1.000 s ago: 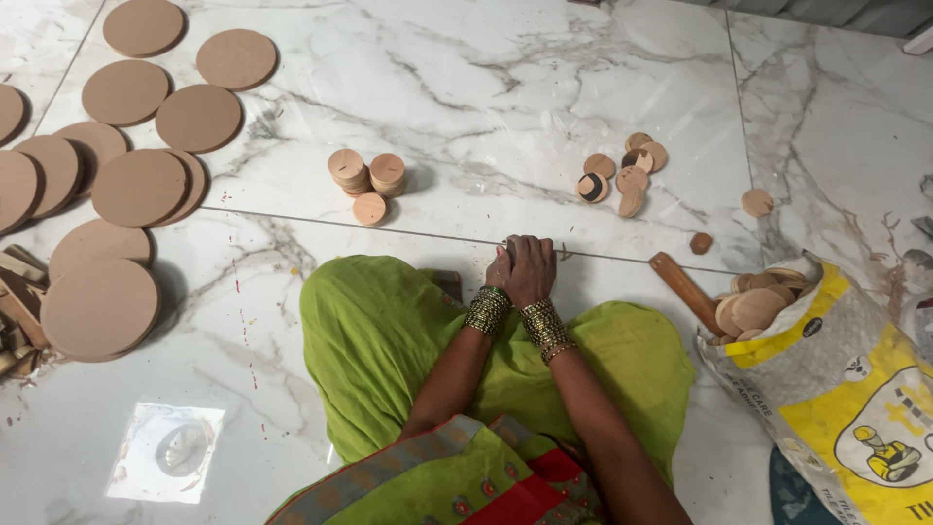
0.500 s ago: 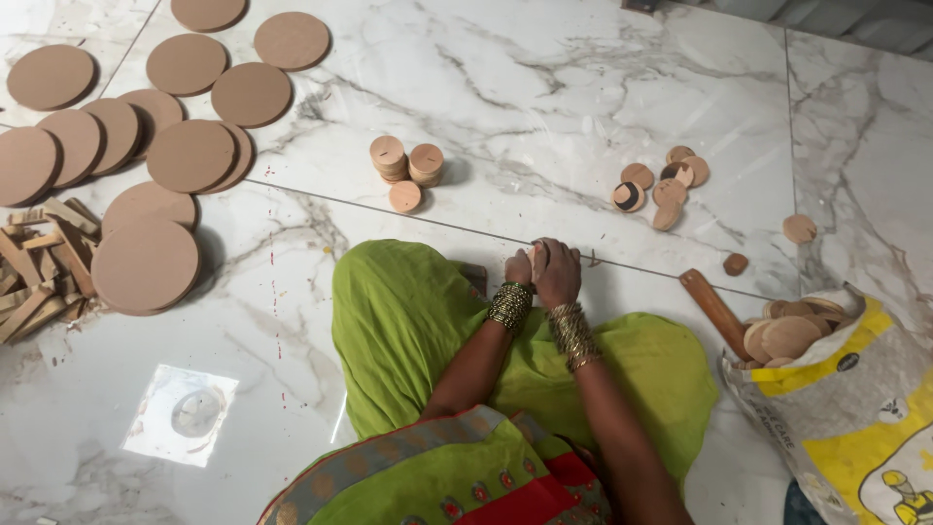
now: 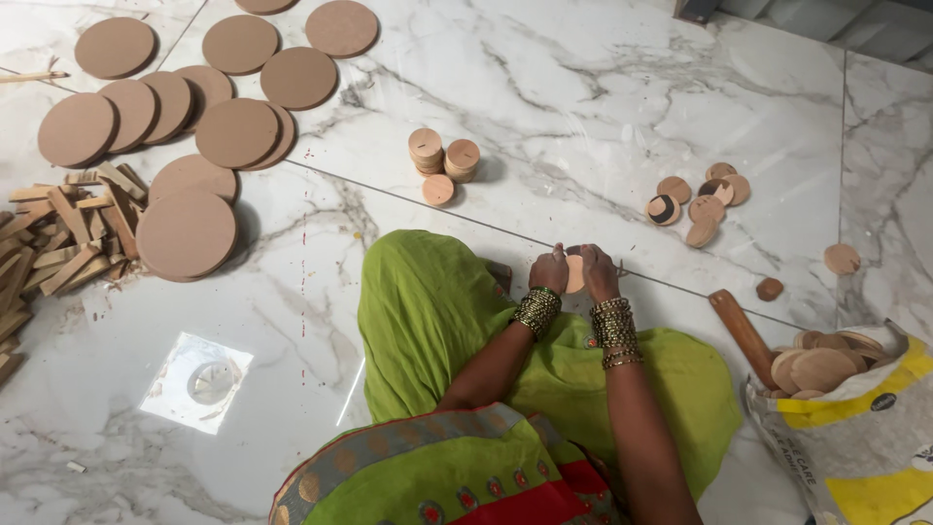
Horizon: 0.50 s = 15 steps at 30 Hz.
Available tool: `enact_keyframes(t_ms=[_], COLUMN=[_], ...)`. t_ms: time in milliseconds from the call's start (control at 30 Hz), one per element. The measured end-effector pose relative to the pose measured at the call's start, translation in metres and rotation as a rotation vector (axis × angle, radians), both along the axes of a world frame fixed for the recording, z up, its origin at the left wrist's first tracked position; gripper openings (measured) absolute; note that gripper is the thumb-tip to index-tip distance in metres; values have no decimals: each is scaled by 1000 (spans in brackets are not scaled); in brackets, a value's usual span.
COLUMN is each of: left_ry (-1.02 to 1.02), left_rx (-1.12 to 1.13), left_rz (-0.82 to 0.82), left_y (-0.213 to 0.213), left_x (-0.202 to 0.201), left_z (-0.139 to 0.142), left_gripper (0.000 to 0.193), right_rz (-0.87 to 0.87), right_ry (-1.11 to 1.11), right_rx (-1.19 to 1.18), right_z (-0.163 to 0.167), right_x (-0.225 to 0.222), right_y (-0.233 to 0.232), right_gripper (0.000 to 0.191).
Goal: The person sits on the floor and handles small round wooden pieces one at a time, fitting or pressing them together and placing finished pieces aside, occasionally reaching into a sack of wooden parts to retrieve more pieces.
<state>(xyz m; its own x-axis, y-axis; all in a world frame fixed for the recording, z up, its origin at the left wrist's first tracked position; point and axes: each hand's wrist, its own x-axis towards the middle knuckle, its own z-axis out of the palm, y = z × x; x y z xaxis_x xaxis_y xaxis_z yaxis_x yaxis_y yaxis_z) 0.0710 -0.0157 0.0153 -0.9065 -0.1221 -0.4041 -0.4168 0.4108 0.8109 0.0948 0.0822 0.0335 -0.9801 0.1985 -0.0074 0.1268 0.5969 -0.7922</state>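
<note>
My left hand point(image 3: 549, 271) and my right hand point(image 3: 598, 272) are pressed together over my green-clad knee, both closed on one small round wooden disc point(image 3: 575, 274) held between them. Bangles ring both wrists. Ahead on the marble floor stand two short stacks of small discs point(image 3: 443, 155) with one loose disc beside them. To the right lies a scatter of several small discs point(image 3: 702, 197).
Large brown round boards point(image 3: 187, 233) spread over the floor at the upper left, with a pile of wooden sticks point(image 3: 58, 243) beside them. A sack point(image 3: 855, 437) full of discs and a wooden rod point(image 3: 743, 335) sit at the right. Two loose discs point(image 3: 842, 259) lie near it.
The view has shifted, so everything has slid rightwards and down in frame. My hands stay together on the disc over my knee.
</note>
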Motion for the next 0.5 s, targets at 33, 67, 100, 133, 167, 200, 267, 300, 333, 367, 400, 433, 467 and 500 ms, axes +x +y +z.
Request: enact_keyframes(t_ms=[33,67,100,133,167,200,267,300,333,367,400,433,467,500], left_ry=[-43,-85,-128,-132,-134,-131,-193,-224,-269,-312,-354,-271,-190,-114], left_rx=[39,81,124,250,376,504,710,812,832,852,870,856,842,826], left_rz=[28,55,83,162,241,319,423,476,519,563,607,584,559,535], left_y=[-3,-6,-9,-11,-12,-13,-9,-6,-3,0,2,3,3,1], left_x=[0,0,0,0,0,-1,-1,-1,0,1,1,2,3,3], left_z=[1,2,2,2,2,3,5,8,10,12,13,14,14,14], left_gripper=[66,68,70,71,72,73,73,73,70,67,65,69,74,78], right_rz=[-47,-95,-141,-132,-121,-109,-217,-271,-298,-326,-353,-320,-289,-258], right_ry=[-50,-98,-148,4,156,313,252,219,262,308,352,397,440,480], right_rx=[31,65,100,124,147,170,60,5,44,84,120,93,70,47], right_z=[-1,-1,-3,-4,-6,-8,-11,-12,-14,-15,-17,-19,-19,-21], right_x=[4,9,13,18,21,23,23,22,20,18,17,16,17,18], right_y=[-6,-12,-20,-27,-33,-37,-39,-37,-35,-31,-28,-26,-25,-25], right_gripper=[41,40,40,39,38,38,33,31,30,30,29,29,29,29])
